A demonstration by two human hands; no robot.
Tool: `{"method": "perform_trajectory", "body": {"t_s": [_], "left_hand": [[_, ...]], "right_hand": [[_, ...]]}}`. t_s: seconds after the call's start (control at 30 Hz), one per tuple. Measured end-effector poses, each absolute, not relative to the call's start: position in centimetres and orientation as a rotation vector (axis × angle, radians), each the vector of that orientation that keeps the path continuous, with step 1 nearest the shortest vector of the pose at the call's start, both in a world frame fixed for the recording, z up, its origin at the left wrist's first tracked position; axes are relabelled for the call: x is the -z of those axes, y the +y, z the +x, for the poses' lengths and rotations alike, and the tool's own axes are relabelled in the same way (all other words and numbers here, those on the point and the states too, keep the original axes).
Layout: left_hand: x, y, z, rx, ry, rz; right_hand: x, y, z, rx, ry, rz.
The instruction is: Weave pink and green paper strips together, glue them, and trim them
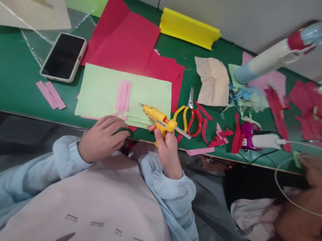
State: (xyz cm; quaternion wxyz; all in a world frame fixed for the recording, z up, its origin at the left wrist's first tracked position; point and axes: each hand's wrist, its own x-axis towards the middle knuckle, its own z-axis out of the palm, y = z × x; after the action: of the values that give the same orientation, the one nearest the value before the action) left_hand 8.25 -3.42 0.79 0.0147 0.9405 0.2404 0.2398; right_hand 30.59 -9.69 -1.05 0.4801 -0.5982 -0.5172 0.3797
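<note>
Fingers of my right hand (169, 150) wrap the handle of the yellow glue gun (158, 118). Its barrel lies left-right above my grip, nozzle pointing left over the green sheet (101, 90). Left of it, my left hand (102, 138) curls on the sheet's edge; whether it pinches anything, I cannot tell.

Open green counter (8, 70) left of the light green sheet (103, 94), broken only by the phone (63, 57) and two pink strips (51, 94). Crowded to the right: scissors (190, 117), red scraps (223, 135), a co-worker's hand (319, 178).
</note>
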Motion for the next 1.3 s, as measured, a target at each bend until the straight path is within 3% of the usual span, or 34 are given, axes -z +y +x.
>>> {"method": "perform_trajectory", "body": {"t_s": [0.6,0.9,1.3], "left_hand": [[1.7,-1.6,11.5,-0.807,0.827,2.822],[1.1,-4.4,9.4,-0.932,0.687,2.997],[4.1,-7.6,7.7,-0.815,0.509,2.946]], "right_hand": [[1.0,-9.6,30.6,-0.911,-1.282,-1.497],[1.4,-9.7,30.6,-0.923,-1.269,-1.469],[1.2,-9.6,30.5,-0.888,-1.278,-1.434]]}}
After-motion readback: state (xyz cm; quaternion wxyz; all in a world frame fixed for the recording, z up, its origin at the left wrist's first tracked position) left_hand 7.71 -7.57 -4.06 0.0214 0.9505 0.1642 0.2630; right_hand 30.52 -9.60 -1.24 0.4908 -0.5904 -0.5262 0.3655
